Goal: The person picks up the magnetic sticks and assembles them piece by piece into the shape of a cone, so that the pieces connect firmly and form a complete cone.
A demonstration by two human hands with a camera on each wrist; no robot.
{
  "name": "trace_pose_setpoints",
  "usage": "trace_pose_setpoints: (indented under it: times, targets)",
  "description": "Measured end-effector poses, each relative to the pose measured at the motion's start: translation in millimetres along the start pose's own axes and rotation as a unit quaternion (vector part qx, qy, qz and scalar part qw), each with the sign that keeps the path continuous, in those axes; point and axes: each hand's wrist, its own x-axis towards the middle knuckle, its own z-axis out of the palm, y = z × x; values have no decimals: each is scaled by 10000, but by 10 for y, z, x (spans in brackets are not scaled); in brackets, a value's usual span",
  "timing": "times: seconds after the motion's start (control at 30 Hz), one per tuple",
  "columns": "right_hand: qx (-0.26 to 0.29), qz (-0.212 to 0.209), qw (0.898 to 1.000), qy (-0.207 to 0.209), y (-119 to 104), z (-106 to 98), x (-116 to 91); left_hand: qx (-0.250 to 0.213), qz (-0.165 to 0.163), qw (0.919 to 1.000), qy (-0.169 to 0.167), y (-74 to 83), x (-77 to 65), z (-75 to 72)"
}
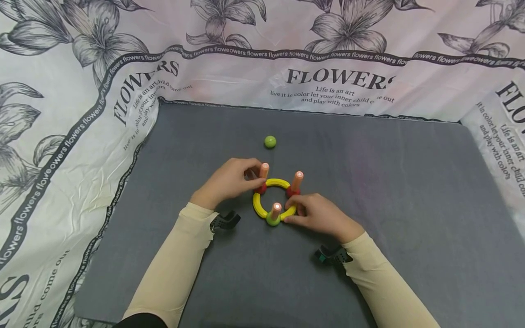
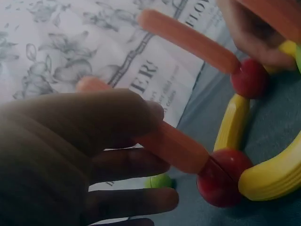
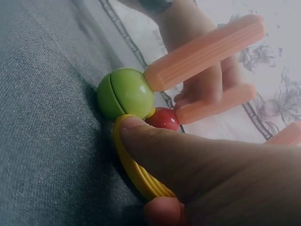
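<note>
A ring of yellow curved pieces [image 1: 258, 206], joined by two red balls [image 2: 225, 179] and a green ball [image 3: 126, 94], lies on the table's middle. From each ball rises an orange stick; the near one [image 1: 276, 210] stands in the green ball. My left hand [image 1: 229, 182] pinches the orange stick [image 2: 174, 148] at the far-left red ball, thumb and index on its shaft. With thumb and fingers my right hand [image 1: 324, 217] grips the yellow curved piece [image 3: 128, 157] between the green ball and the right red ball. The third stick [image 1: 297, 181] is untouched.
A loose green ball [image 1: 270, 141] sits on the grey tabletop [image 1: 389, 182] beyond the ring. Flower-printed white sheeting [image 1: 246, 77] borders the table at the back and sides. Dark bands [image 1: 224, 221] are on both wrists.
</note>
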Motion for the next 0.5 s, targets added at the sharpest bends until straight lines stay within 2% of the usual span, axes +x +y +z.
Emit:
trace_pose_setpoints:
  times: [0.17, 0.3, 0.4, 0.5]
  targets:
    - [-12, 72, 9998, 166, 22, -46, -37, -47, -178, 9985, -513, -51, 115, -11]
    - [-37, 72, 9996, 270, 31, -37, -46, -361, -328, 9937, -1012, -227, 150, -63]
    - [-56, 61, 9998, 205, 31, -18, -45, -599, -553, 9920, -962, -400, 168, -84]
    - [-34, 92, 9999, 138, 27, -19, -55, -474, -693, 9946, -611, -493, 289, -55]
